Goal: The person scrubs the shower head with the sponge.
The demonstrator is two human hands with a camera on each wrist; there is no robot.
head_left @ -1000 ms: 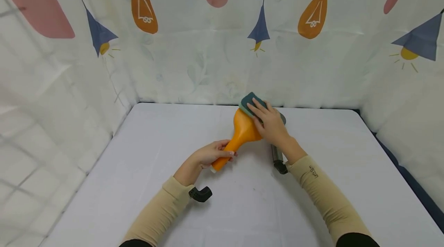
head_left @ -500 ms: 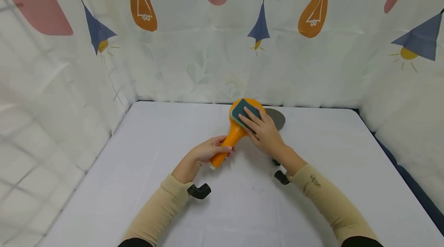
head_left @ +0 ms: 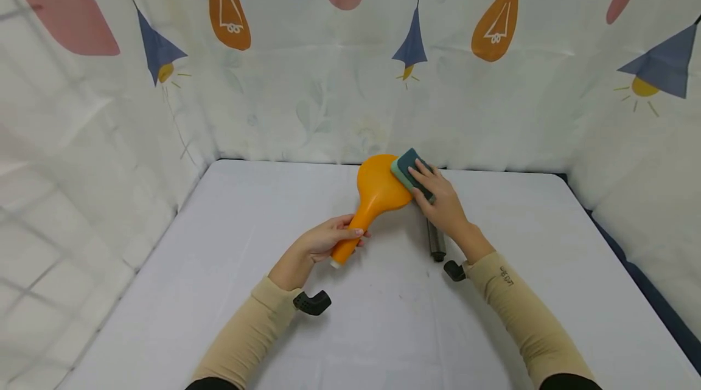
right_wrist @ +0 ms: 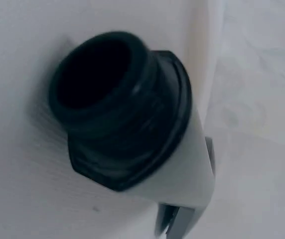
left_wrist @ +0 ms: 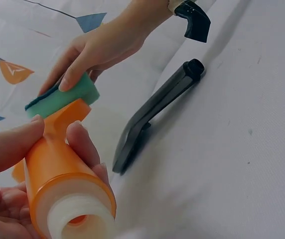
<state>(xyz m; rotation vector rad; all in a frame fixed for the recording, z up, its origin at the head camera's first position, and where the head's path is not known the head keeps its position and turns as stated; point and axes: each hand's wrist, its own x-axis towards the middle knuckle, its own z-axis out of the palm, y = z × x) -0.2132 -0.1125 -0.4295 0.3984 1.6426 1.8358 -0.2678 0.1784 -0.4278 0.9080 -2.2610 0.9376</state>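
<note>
My left hand [head_left: 320, 243] holds an orange shower head [head_left: 379, 186] by its handle, thumb and fingers around it. Its round head points away, and the hollow white handle end [left_wrist: 80, 221] faces the left wrist camera. In my right hand [head_left: 445, 207] is a green sponge [head_left: 406, 172] with a dark scouring layer, pinched between thumb and fingers. The sponge is at the right rim of the orange head. Below the right hand a dark grey shower head [head_left: 435, 243] lies on the table; its open connector end [right_wrist: 117, 94] fills the right wrist view.
A white-covered table [head_left: 246, 207] spans the work area. Patterned cloth walls [head_left: 306, 92] rise behind it and on both sides. Each wrist carries a black camera mount [head_left: 313, 303] that juts out over the table.
The sponge went from the top of the orange head down over its face, then out to its right rim. The left hand keeps its grip on the handle, with the head tilting slightly.
</note>
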